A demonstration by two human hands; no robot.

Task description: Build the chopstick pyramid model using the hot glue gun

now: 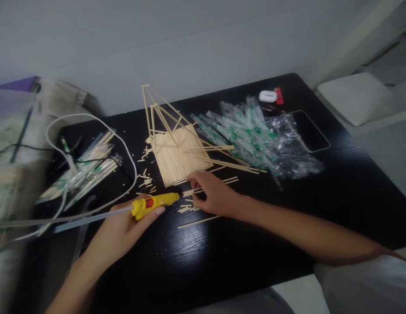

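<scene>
My left hand (124, 226) is wrapped round a yellow hot glue gun (155, 204), its nozzle pointing right; a long translucent glue stick (94, 219) juts from its rear. Close to the nozzle, the fingers of my right hand (212, 194) are closed on thin wooden sticks (189, 192), which look like disposable chopsticks. How many it holds is hidden. Just beyond both hands lies a flat panel of sticks laid side by side (180, 159). An open frame of sticks (160, 115) rises over the panel's far side.
Crumpled clear wrappers with green print (245, 131) cover the table's right middle. Wrapped sticks (88, 170) and a looping white cable (127, 148) lie left. Cut stick pieces (146, 181) are scattered about. A white earbud case (267, 96) and a phone-like black slab (309, 131) sit far right.
</scene>
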